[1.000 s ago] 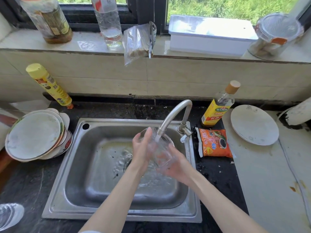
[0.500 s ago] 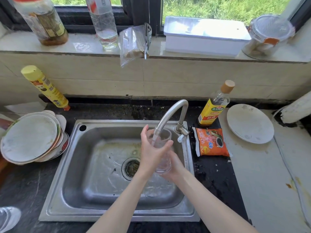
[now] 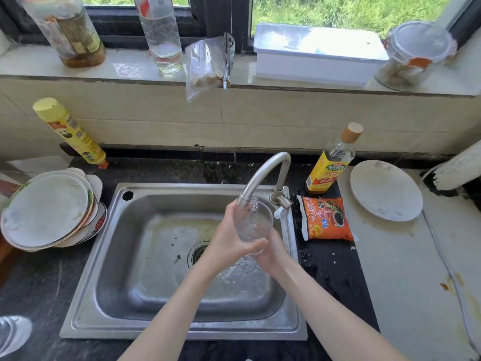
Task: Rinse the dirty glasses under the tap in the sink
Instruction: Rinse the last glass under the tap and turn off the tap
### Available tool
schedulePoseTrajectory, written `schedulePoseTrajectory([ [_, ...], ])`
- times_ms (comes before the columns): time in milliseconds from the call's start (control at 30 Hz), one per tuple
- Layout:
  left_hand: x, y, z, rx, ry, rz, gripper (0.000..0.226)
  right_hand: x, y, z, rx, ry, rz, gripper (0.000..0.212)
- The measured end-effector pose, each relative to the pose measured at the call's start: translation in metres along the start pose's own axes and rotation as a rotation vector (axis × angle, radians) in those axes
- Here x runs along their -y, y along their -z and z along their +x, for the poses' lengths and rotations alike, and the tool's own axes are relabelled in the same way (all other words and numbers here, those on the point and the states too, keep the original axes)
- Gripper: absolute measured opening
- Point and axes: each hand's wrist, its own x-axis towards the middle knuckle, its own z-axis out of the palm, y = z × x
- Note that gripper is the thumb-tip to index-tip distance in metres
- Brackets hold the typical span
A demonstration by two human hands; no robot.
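Both hands are together over the right half of the steel sink (image 3: pixel 86 256), clamped on one clear glass (image 3: pixel 253 225); the left hand (image 3: pixel 229 243) wraps its near side with the thumb across the front, and the right hand (image 3: pixel 273 252) cups it from below and the right; the glass stands upright with its mouth right under the spout of the curved tap (image 3: pixel 263 175); water splashes on the sink floor beneath, beside the drain (image 3: pixel 196 254) at 9 o'clock from the hands. On the dark desk (image 3: pixel 335 277), at 3 o'clock from the glass, lies an orange sauce packet (image 3: pixel 326 218); behind it at 1 o'clock stands a yellow-labelled bottle (image 3: pixel 331 162), and further right a white plate (image 3: pixel 385 190); at 9 o'clock of the sink sits a stack of plates (image 3: pixel 46 211), with a yellow squeeze bottle (image 3: pixel 70 132) leaning at 11 o'clock; another glass (image 3: pixel 13 332) shows at the desk's lower left edge, blurred.
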Motion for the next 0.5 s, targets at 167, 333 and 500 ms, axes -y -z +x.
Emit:
schedulePoseTrajectory([
  [167,0.001,0.007,-0.003,-0.035,-0.049,0.034,0.080,0.000,0.001,0.001,-0.139,-0.016,-0.058,0.034],
  [333,0.001,0.005,-0.004,-0.108,-0.059,-0.001,0.079,0.011,0.002,-0.009,-0.125,-0.075,0.016,0.044],
  [500,0.000,0.010,-0.003,-0.161,0.045,-0.142,0.084,0.021,0.012,-0.018,-0.022,-0.200,0.197,0.043],
])
